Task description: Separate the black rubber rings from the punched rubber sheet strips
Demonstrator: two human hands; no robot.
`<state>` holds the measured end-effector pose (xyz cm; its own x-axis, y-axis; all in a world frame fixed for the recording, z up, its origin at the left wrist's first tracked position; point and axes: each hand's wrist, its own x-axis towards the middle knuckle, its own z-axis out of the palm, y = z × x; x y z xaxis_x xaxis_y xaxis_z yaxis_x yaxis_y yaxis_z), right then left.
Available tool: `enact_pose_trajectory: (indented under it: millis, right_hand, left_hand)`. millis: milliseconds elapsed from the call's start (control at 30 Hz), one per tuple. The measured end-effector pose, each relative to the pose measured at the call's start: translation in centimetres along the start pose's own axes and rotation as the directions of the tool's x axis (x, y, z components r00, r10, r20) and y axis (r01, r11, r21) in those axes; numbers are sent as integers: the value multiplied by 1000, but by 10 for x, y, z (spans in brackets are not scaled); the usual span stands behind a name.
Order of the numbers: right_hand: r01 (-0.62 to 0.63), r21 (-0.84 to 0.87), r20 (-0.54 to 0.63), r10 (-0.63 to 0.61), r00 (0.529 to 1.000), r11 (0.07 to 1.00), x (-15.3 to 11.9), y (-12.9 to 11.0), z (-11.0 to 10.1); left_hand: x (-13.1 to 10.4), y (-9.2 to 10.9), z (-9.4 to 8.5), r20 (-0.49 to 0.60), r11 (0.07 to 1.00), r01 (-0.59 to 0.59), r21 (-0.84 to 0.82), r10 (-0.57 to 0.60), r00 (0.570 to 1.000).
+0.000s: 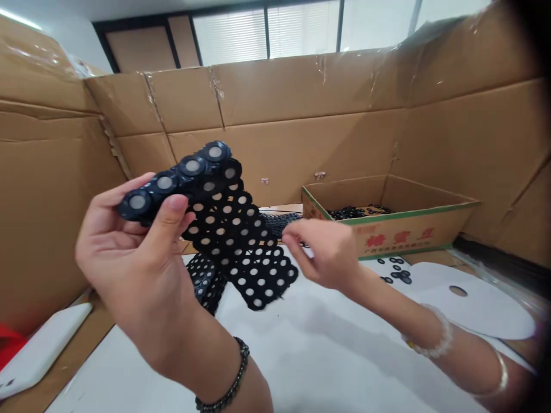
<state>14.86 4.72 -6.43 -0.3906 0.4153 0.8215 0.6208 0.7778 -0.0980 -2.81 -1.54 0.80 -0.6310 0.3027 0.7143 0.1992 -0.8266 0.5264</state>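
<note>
My left hand [142,252] grips the upper end of a black sheet of joined round rings [228,223], thumb in front and fingers behind. The sheet hangs down to the right, and light shows through its holes. Its top row is folded toward me, with glossy rings. To the right of the sheet, my right hand [322,252] is closed in a pinch, fingertips pointing left. Whatever may be between those fingertips is too small or hidden to make out. More black ring sheets [206,281] lie stacked on the white surface beneath the held one.
An open cardboard box [413,229] with black pieces inside stands at the back right. Several loose black rings [398,269] lie beside a white oval board with a hole [486,304]. A white flat object [47,350] is at left. Tall cardboard walls [275,120] surround the workspace.
</note>
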Motion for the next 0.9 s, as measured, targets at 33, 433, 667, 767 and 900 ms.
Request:
enact_pose_trajectory:
  millis: [33, 433, 667, 767, 900]
  right_hand:
    - [-19, -45, 132, 25, 991, 999, -14, 7, 14]
    - [-30, -184, 699, 152, 699, 983, -82, 73, 134]
    - [-248, -67, 734, 216, 644, 967, -88, 74, 128]
    - [-403, 72, 684, 249, 685, 912, -76, 74, 123]
    - [-478, 433, 430, 291, 855, 764, -26, 65, 85]
  left_hand:
    - [-1, 4, -2, -54, 999, -37, -10, 36, 998]
    - [-1, -10, 6, 147, 984, 89, -156, -66, 987]
    - [3, -15, 6, 169, 990, 111, -86, -95, 981]
    - [4, -13, 1, 162, 990, 120, -75, -106, 981]
    - [3, -9, -4, 153, 985, 150, -81, -136, 979]
